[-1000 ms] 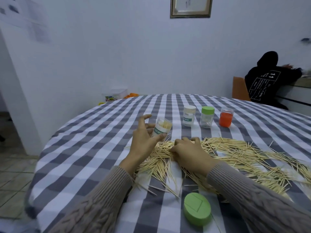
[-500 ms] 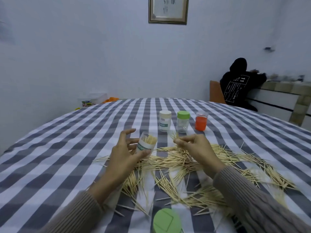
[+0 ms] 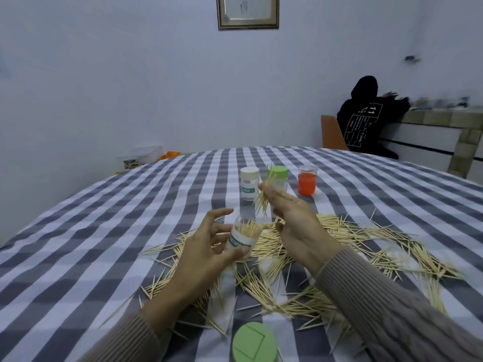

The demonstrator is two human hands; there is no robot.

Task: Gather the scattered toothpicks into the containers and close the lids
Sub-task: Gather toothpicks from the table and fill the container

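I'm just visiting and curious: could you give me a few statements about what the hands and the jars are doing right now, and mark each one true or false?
1. The left hand holds an open jar with toothpicks inside. True.
2. The right hand is empty. False: it pinches a bunch of toothpicks.
3. A loose green lid lies on the tablecloth near the camera. True.
4. All three jars at the back have green lids. False: one has a white lid, one a green lid, and the orange jar shows no lid.
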